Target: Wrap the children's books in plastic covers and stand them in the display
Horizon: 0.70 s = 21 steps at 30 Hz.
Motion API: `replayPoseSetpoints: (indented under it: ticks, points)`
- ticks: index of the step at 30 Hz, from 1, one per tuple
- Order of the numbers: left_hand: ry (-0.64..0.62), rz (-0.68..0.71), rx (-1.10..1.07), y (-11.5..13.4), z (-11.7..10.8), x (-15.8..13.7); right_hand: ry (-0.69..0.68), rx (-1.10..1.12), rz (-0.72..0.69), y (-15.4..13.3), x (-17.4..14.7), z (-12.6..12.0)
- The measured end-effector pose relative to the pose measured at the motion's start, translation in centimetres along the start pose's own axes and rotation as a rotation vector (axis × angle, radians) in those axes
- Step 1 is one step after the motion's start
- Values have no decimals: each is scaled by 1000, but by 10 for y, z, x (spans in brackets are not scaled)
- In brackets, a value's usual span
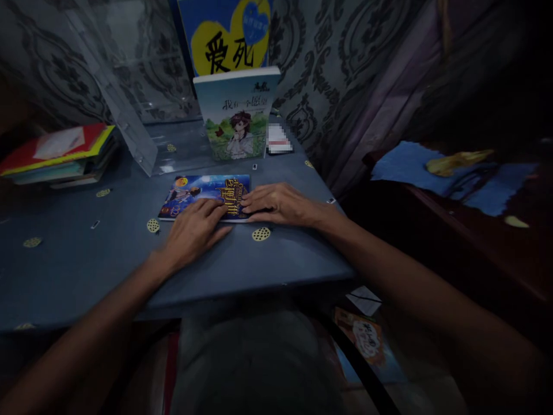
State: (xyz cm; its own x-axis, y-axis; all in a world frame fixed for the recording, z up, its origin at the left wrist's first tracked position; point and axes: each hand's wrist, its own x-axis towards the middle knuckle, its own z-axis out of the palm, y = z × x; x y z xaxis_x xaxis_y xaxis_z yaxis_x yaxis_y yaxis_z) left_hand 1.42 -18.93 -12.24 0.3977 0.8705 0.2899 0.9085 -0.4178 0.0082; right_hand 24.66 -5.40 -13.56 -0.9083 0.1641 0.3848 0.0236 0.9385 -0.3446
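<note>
A blue book (190,187) with gold lettering lies sideways on the table, its cover facing up. My left hand (195,222) rests on the book's near edge, fingers stretched across the cover. At the book's right end lies my right hand (276,204), with its fingers extended onto the cover and the thumb by the near corner. Both hands look flat, not wrapped around the book. Just behind it, a pale green book (237,124) with a drawn figure stands upright. Parts of the blue cover are hidden under my fingers.
A stack of books and folders (64,150) sits at the left beside a clear plastic stand (129,127). A blue and yellow book (224,37) rises at the back. Right of the patterned tablecloth (259,265), a blue cloth (432,173) drapes a dark surface. Another book (367,346) lies below.
</note>
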Motion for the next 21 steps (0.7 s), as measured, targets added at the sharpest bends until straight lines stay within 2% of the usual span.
replayPoseSetpoints:
  ticks: [4, 9, 17, 21]
  points:
    - [-11, 41, 49, 9, 4, 17, 15, 31, -1, 1, 0, 2]
    - [-75, 78, 110, 8, -4, 20, 42, 97, 29, 4, 0, 2]
    - [-122, 41, 176, 11, -12, 26, 109, 170, 100, -3, 2, -1]
    - [-153, 22, 156, 14, -14, 25, 126, 170, 89, -4, 2, -1]
